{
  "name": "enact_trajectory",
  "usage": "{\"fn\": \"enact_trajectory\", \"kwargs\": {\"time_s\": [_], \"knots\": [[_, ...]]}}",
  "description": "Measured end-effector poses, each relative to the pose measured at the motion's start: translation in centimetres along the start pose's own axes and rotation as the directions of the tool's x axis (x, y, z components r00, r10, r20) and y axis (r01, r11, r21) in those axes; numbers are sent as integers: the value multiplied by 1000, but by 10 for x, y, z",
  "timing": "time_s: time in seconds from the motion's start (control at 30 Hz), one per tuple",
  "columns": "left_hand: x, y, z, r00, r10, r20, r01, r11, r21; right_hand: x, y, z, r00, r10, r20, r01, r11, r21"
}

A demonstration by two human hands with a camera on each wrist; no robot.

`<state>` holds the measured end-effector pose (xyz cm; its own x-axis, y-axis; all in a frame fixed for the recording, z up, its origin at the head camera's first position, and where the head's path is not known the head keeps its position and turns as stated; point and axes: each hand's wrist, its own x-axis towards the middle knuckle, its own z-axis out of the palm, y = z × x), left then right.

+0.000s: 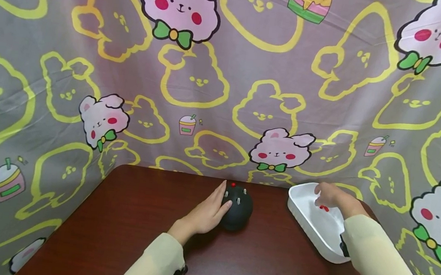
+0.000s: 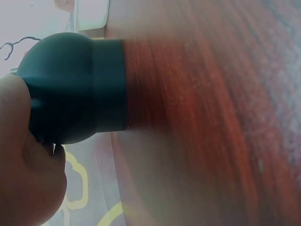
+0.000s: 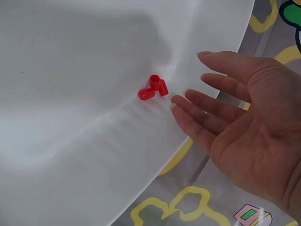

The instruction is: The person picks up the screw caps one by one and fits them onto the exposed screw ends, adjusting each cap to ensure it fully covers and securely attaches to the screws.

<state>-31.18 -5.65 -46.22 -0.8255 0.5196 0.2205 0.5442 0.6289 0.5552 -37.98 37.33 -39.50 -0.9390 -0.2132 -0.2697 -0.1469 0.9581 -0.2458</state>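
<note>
R hand [image 1: 328, 195] hangs over the white tray [image 1: 304, 216] at right-centre of the head frame, fingers straight and spread, gripping nothing; in the wrist view the fingertips [image 3: 181, 101] sit just beside two small red pegs [image 3: 153, 88] lying on the tray floor, right at the curve where floor meets wall; pegs lie to the left of the fingertips in that frame, near but not quite touching as far as I can tell; the two pegs touch each other, one lying w/ its long axis roughly along the wall line, the other more upright, open end showing; L hand [image 1: 209, 211] is at frame centre, fingers against the left side of a black dome-shaped holder [image 1: 237, 208] on the dark red table [image 1: 115, 233]; fingers look mostly straight, pressing the dome, thumb side hidden, so whether it wraps round I can't say for sure; L wrist view shows the dome [image 2: 75, 89] tight against the palm; dome top has a red peg [image 1: 233, 185] stuck in it plus a few small pale studs; R hand is clearly the nearer one to the loose pegs, L hand well apart from them; cartoon-print cloth [image 1: 209, 87] fills the upper frame behind the table.
</note>
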Motion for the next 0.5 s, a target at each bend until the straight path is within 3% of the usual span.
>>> {"fn": "enact_trajectory", "kwargs": {"time_s": [0.33, 0.5], "knots": [[0, -2, 0, 1000, -9, 12, 9, 1000, 9, -1, 3, 2, 1000, -12, 26, 11, 1000, 28], [0, -1, -1, 1000, -8, 9, 8, 1000, 15, -1, 7, 3, 999, 27, 48, -31, 995, 90]]}}
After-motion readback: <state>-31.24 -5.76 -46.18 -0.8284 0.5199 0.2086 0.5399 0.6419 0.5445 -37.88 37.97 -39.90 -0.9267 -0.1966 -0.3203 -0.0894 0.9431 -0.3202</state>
